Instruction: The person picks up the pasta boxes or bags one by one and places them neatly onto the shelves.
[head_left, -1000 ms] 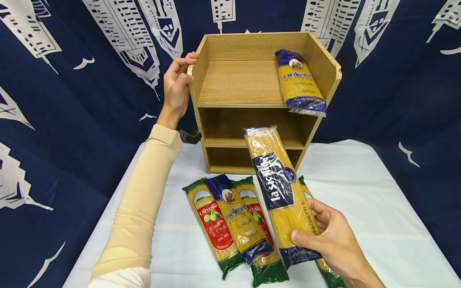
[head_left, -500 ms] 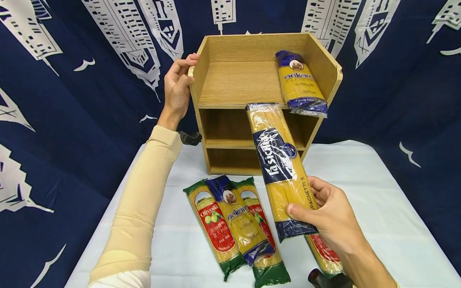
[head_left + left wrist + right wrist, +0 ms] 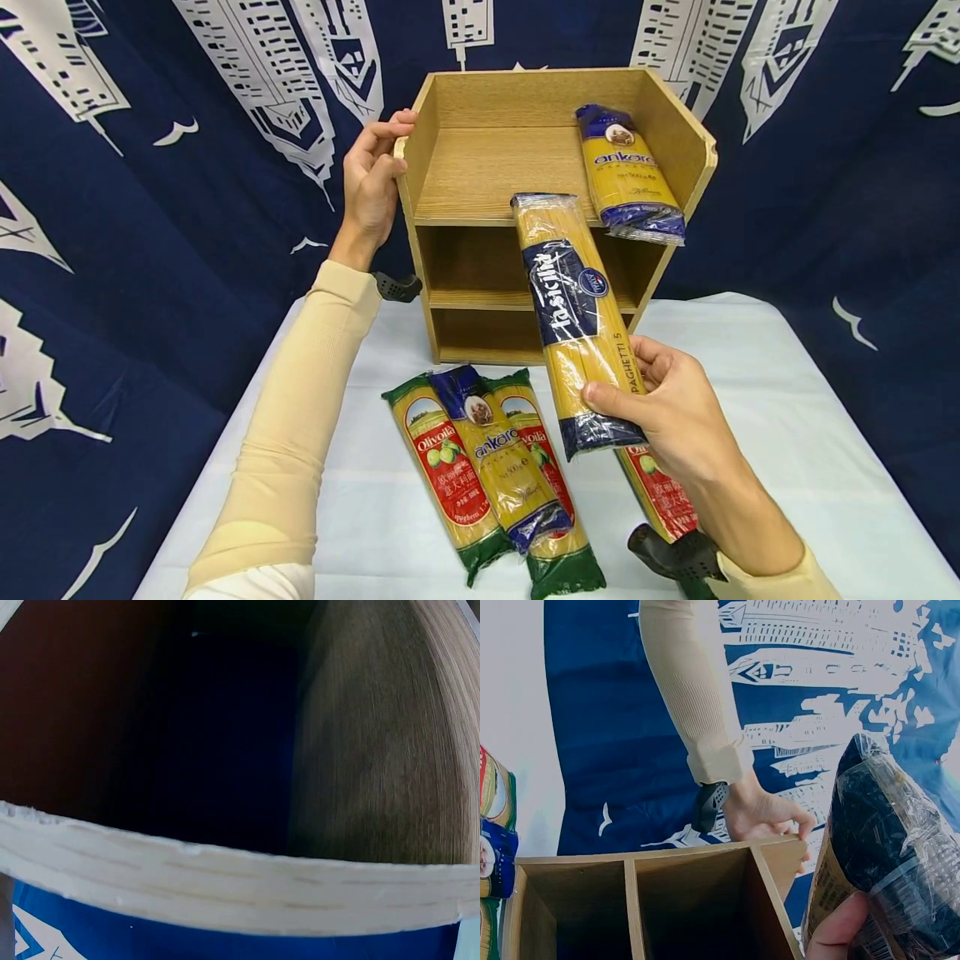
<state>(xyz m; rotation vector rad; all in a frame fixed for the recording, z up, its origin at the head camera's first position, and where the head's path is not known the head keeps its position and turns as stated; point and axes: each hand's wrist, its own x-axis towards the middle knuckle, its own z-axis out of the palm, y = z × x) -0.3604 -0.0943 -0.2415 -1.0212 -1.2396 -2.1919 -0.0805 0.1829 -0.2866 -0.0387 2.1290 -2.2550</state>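
The right hand (image 3: 678, 417) has its grip clamped on the lower end of a spaghetti packet (image 3: 573, 321) with a dark blue label, thumb across the front and fingers behind it. The packet is held clear of the desk (image 3: 787, 467) and tilted, its top end pointing toward 11 o'clock and lying level with the front edge of the top shelf of a wooden shelf unit (image 3: 555, 208). In the right wrist view the packet's dark wrapped end (image 3: 889, 847) fills the lower right, with the thumb tip at its base. The left hand (image 3: 371, 179) grips the upper left side wall of the shelf unit, fingers curled over the front corner of the panel; the left wrist view shows only that wooden edge (image 3: 225, 881) close up. On the top shelf, toward 1 o'clock from the held packet, lies a yellow and blue pasta packet (image 3: 628, 175), its near end overhanging the shelf edge. On the desk in front of the unit, at 7 o'clock from the held packet, three packets lie side by side: two red-labelled ones with green ends (image 3: 442, 475) and a blue-ended one (image 3: 501, 458) resting on top of them. Another red-labelled packet (image 3: 660, 496) lies on the desk partly under the right hand.
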